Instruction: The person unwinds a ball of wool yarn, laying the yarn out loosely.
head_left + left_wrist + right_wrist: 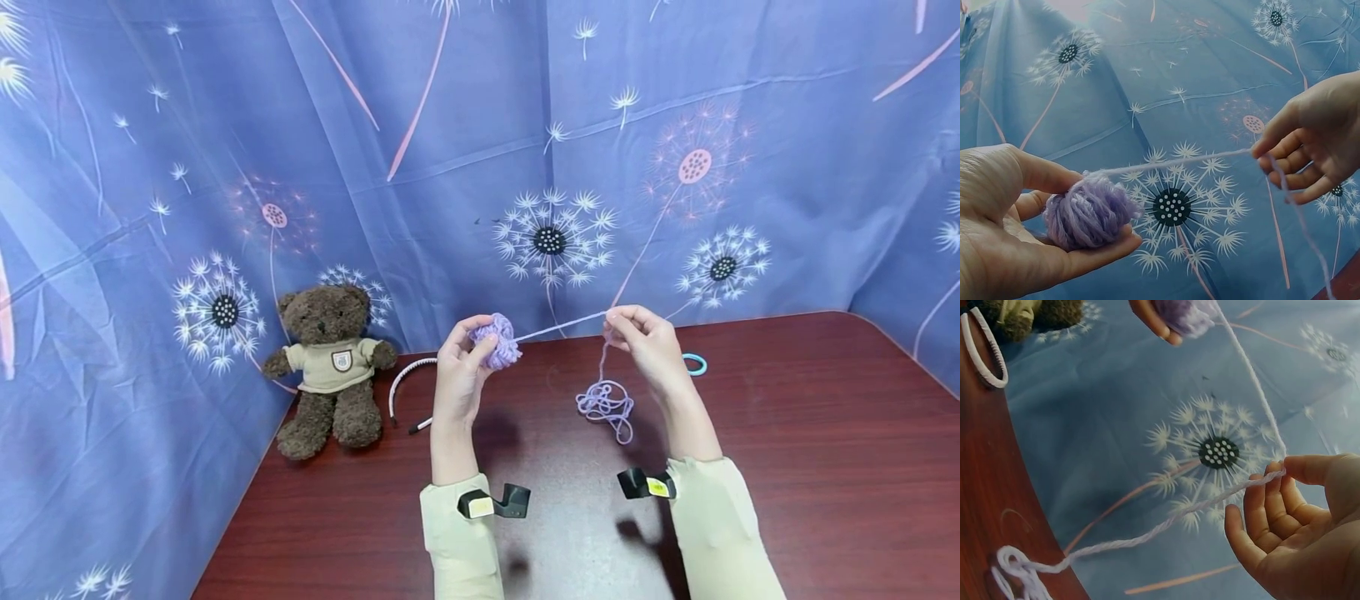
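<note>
Above the table, the left hand (459,375) grips a small ball of lilac yarn (497,342) between thumb and fingers. From the ball a strand of yarn (1185,160) runs taut across to the right hand (651,346). The right thumb and index finger pinch that strand, as the right wrist view shows, while its other fingers curl loosely. Below the pinch the strand hangs down to a loose tangle of lilac yarn (604,407) on the tabletop.
A brown teddy bear (326,367) in a beige shirt sits at the table's left edge. Beside it lies a white headband (397,385), partly behind the left hand. A turquoise ring (696,364) lies behind the right wrist. A blue dandelion-print curtain (465,167) hangs behind the dark red table (825,433).
</note>
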{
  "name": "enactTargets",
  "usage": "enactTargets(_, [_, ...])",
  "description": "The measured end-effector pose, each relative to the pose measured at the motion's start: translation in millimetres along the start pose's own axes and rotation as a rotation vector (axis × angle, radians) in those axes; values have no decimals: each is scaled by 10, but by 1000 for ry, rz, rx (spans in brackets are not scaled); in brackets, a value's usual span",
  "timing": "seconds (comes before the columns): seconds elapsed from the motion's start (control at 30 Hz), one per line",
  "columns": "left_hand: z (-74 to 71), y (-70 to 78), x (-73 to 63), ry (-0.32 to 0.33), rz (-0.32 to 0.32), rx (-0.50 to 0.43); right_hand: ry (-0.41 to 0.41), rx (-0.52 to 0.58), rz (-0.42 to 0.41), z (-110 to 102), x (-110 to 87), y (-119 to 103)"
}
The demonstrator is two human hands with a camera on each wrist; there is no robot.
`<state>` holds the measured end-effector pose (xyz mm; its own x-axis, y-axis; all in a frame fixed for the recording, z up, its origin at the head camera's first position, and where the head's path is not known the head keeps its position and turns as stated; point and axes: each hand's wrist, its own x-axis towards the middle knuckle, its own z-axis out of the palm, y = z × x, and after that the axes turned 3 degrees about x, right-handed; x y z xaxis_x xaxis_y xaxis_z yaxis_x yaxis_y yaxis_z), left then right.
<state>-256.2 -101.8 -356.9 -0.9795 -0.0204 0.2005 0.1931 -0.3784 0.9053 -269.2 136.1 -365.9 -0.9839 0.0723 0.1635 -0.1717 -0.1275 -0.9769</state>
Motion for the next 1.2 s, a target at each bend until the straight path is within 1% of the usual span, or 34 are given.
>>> enactTargets(0.17, [-32, -12, 10, 15, 9, -15, 25, 52, -21, -102, 6, -13])
enactTargets(0.3, [-42, -23, 22, 37, 20, -30, 13, 50, -25, -157, 2, -21])
enactTargets(0.37, [-41, -25, 27, 61, 23, -42, -10, 46, -19, -176, 0, -22])
enactTargets(0.5, [-61, -14, 32, 140, 25, -76, -62, 45, 11, -206, -4, -24])
enactTargets(0.57, [-90, -3, 33, 178, 25, -92, -75, 47, 25, -223, -5, -25])
enactTargets(0.63, [-122, 15, 30, 200, 25, -99, -72, 56, 33, -243, -2, -23])
enactTargets(0.73, [-169, 37, 29, 191, 17, -101, -49, 83, 30, -285, 5, -16])
enactTargets(0.9, [-202, 39, 27, 105, -4, -102, 44, 165, -1, -374, 12, 5])
enactTargets(1.0, [-206, 32, 24, 61, -5, -92, 115, 257, -17, -433, 10, 14])
enactTargets(1.1, [-207, 23, 23, 44, -2, -84, 177, 328, -30, -501, 7, 20])
enactTargets(1.2, [-202, 19, 24, 49, -8, -83, 231, 363, -29, -573, 10, 24])
